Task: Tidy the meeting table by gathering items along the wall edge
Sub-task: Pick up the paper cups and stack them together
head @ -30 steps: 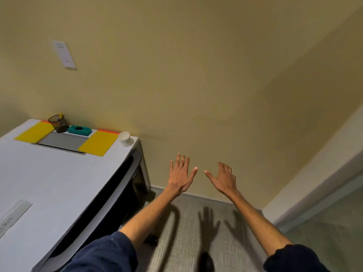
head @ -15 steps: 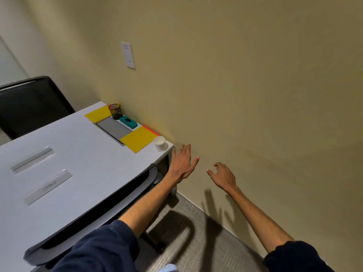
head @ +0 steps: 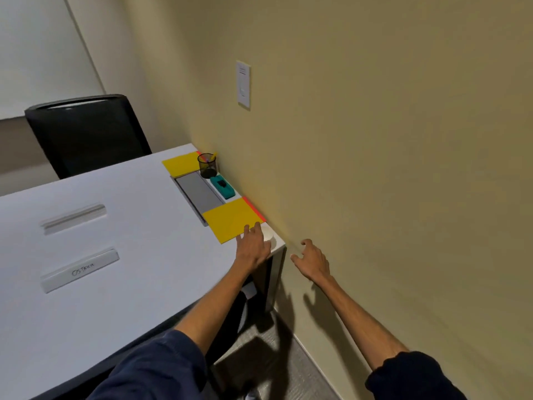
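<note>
1. Fingers [head: 249, 234] of the left hand [head: 253, 251] lie straight and grasp nothing, tips over the near yellow sheet [head: 227, 217].
2. White cup [head: 269, 235] sits just right of those fingers, partly hidden; contact cannot be told.
3. Right hand [head: 313, 259] hangs off the table [head: 138, 255], loosely curled, empty.
4. Beyond the left hand, a grey pad [head: 199, 192], teal eraser [head: 223, 186] and mesh pen holder [head: 207, 166] line the wall edge.

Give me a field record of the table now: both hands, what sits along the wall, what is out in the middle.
left hand: fingers straight, over the small white paper cup at the white table corner; contact unclear
right hand: beside the table, loosely curled, empty
wall edge: near yellow paper sheet, far yellow paper sheet, grey flat panel, teal block, black mesh pen pot
mid-table: near clear plastic name strip, far clear plastic name strip
</note>
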`<control>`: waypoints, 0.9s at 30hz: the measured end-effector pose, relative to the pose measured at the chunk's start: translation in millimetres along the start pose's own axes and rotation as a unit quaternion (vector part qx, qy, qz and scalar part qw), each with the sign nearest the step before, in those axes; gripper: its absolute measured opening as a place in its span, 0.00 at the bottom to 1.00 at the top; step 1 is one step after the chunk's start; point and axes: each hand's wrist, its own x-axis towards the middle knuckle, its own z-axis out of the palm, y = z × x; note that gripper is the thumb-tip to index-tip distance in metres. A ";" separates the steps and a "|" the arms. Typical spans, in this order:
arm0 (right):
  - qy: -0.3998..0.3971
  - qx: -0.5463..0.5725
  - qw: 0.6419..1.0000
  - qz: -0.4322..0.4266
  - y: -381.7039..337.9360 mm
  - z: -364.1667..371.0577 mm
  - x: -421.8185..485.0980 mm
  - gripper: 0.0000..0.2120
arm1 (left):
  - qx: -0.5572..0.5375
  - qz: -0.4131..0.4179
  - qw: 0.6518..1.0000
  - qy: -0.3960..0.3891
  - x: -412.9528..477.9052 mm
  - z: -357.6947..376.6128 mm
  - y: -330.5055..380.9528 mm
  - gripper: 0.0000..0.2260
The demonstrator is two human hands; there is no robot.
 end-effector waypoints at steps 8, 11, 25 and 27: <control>-0.050 -0.014 0.998 -0.034 -31.3 20.5 77.0 0.28 | -0.018 -0.042 0.998 -0.035 41.4 22.4 -37.8 0.29; -0.071 0.000 0.997 -0.042 -35.7 32.1 98.6 0.31 | -0.040 -0.074 0.996 -0.042 54.2 30.1 -45.1 0.29; -0.189 -0.014 0.970 -0.151 -35.2 76.8 186.6 0.47 | -0.268 -0.209 0.934 -0.114 108.6 65.8 -36.4 0.44; -0.203 -0.012 0.966 -0.161 -37.2 80.9 196.0 0.46 | -0.280 -0.229 0.925 -0.113 116.3 66.0 -38.5 0.44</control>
